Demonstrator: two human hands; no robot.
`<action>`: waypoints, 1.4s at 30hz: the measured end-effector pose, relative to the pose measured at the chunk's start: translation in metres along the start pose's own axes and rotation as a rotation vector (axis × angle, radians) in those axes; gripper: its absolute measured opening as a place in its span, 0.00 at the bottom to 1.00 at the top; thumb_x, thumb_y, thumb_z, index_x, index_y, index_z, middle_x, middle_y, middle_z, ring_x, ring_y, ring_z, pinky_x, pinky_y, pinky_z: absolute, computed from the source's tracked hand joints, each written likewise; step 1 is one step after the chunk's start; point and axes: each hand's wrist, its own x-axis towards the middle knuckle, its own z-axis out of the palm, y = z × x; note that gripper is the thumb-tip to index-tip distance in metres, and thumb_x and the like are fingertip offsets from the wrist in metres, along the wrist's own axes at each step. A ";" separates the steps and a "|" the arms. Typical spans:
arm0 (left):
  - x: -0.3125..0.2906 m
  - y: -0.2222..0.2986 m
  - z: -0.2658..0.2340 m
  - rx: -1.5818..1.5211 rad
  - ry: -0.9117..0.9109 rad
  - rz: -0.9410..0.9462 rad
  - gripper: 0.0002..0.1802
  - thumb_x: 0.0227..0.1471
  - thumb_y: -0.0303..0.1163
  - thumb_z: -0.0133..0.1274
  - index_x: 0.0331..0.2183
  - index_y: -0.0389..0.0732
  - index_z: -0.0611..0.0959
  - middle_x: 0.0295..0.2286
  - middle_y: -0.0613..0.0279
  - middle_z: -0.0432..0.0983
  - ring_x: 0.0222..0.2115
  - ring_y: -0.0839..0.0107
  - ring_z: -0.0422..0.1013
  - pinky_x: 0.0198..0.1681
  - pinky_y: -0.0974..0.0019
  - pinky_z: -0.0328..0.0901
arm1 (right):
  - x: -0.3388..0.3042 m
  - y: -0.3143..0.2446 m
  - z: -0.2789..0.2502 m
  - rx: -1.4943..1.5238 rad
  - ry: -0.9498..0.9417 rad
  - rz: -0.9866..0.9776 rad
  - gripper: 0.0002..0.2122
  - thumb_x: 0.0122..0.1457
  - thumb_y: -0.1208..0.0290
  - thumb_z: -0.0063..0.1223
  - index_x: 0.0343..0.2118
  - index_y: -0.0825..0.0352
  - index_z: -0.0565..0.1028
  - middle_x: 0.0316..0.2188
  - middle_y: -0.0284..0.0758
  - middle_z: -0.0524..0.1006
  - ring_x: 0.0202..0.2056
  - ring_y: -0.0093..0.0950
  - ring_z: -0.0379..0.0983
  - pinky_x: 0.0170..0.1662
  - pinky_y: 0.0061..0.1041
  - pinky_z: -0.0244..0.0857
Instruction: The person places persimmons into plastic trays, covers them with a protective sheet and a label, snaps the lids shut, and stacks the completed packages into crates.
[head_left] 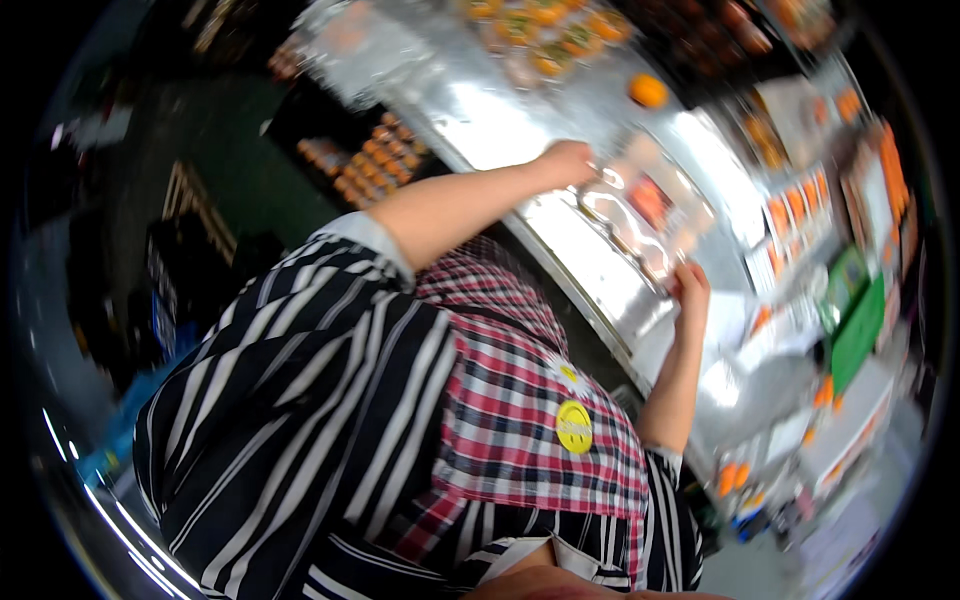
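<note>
A clear plastic tray [640,225] with orange food inside lies on the shiny steel counter [500,110]. My left hand [568,160] grips the tray's far end, fingers curled on its rim. My right hand [690,290] holds its near end. Both forearms reach out from my striped sleeves over a red checked apron. The picture is tilted and blurred.
An orange fruit [648,90] sits on the counter beyond the tray. Packed trays of orange food [800,215] line the right side, with a green box [855,320] near them. A dark crate of orange pieces [370,160] stands lower left of the counter.
</note>
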 end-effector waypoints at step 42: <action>-0.639 -0.214 -0.189 -1.154 1.594 -0.085 0.19 0.62 0.38 0.44 0.51 0.38 0.68 0.47 0.57 0.69 0.48 0.67 0.65 0.53 0.62 0.60 | -0.257 -0.090 0.633 0.115 -1.566 -0.072 0.05 0.57 0.73 0.55 0.31 0.68 0.72 0.25 0.25 0.72 0.29 0.13 0.65 0.32 0.15 0.61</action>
